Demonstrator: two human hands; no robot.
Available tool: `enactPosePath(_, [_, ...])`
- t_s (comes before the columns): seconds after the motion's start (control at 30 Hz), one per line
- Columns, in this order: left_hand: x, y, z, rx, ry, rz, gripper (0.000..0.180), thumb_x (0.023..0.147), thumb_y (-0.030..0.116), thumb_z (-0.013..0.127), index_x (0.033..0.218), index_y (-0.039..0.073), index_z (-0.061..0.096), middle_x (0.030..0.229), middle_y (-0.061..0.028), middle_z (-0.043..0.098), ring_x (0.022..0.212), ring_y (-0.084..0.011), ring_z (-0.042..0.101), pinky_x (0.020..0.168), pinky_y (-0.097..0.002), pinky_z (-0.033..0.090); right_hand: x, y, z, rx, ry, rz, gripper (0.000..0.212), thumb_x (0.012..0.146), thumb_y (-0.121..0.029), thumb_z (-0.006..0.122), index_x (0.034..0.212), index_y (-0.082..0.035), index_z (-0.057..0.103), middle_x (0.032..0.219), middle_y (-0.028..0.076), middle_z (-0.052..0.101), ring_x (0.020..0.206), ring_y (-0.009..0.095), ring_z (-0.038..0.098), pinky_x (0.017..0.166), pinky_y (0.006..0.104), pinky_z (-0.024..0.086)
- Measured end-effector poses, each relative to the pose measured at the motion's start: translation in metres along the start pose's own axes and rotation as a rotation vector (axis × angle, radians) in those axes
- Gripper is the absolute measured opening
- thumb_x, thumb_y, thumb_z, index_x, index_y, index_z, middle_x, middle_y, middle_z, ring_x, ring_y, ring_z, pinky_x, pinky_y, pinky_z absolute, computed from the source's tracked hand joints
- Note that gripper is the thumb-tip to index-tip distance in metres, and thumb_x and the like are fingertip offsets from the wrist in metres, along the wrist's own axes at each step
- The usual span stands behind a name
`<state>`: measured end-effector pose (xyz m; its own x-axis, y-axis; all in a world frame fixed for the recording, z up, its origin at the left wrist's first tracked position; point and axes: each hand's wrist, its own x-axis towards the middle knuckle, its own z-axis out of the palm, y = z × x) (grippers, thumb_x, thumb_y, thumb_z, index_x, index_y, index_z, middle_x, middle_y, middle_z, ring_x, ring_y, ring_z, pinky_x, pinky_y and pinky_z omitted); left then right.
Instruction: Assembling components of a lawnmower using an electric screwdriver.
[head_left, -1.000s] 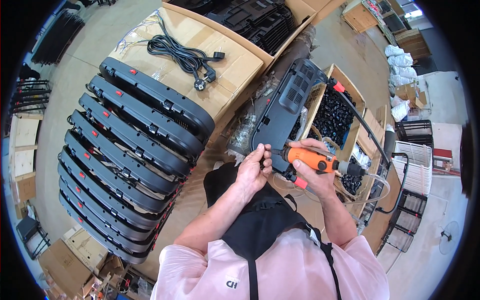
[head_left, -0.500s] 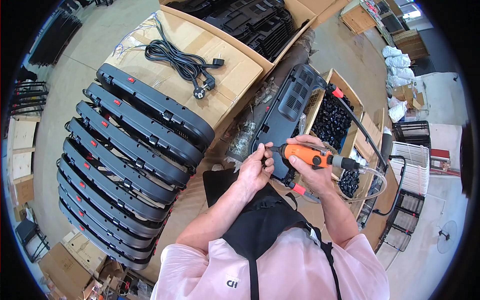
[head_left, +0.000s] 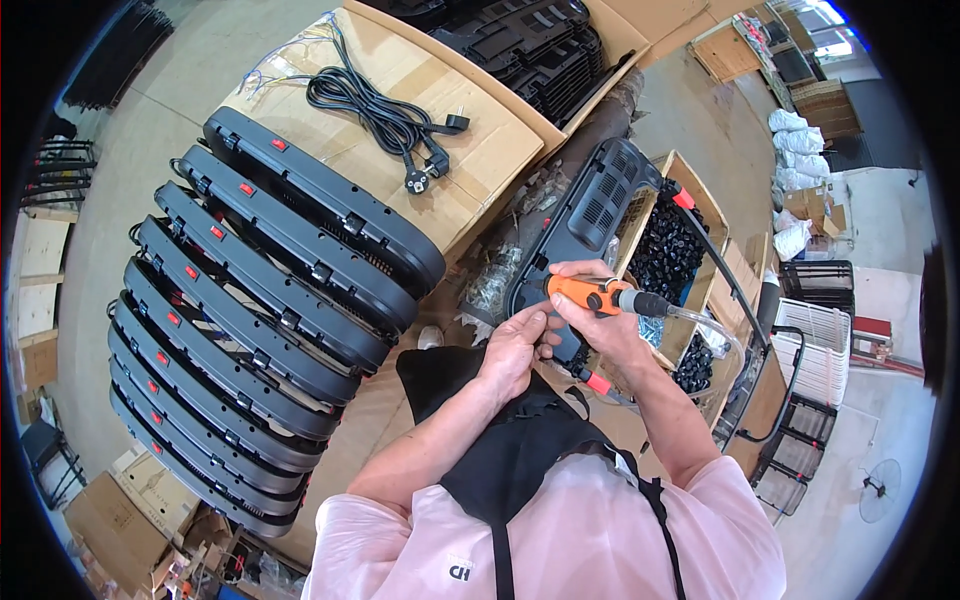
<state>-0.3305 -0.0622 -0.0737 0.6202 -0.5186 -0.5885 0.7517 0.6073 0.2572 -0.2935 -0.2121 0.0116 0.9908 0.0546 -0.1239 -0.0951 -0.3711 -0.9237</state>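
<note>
My right hand [head_left: 602, 318] is wrapped around an orange air screwdriver [head_left: 580, 293], with a clear hose [head_left: 700, 322] running from its back end. The tool's front end points left, over the near end of a black plastic housing [head_left: 562, 262] with vent slots. Its tip is hard to see against the dark plastic. Just below the tool's nose, my left hand [head_left: 515, 348] has its fingers curled together by the housing's near edge. Whatever they pinch, if anything, is hidden.
Several black housings with red switches [head_left: 290, 235] stand in a row at left. Coiled black power cables [head_left: 375, 110] lie on a cardboard box [head_left: 480, 165]. Beyond is a carton of black parts [head_left: 520, 50]. Wooden bins hold small black pieces [head_left: 668, 240]. A black frame bar [head_left: 725, 265] slants at right.
The screwdriver has moved forward and left, its nose now over the housing's edge. My left hand has dropped from the tool's tip to just below it. The whole view has shifted slightly.
</note>
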Motion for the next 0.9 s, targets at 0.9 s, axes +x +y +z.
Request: enactPosePath(0.9, [0.025,0.017,0.01,-0.123,0.191,-0.027,0.025,0.11,0.03,0.057,0.117,0.008,0.065,0.088,0.0023,0.062,0.073,-0.01,0.054,0.061,-0.0255,0.044,-0.008,-0.031,-0.044,0.165,0.084,0.003,0.045,0.089,-0.006,0.08,0.13,-0.002,0.063,0.126,0.01,0.071,0.118,0.019,0.067,0.103,0.0342,0.054])
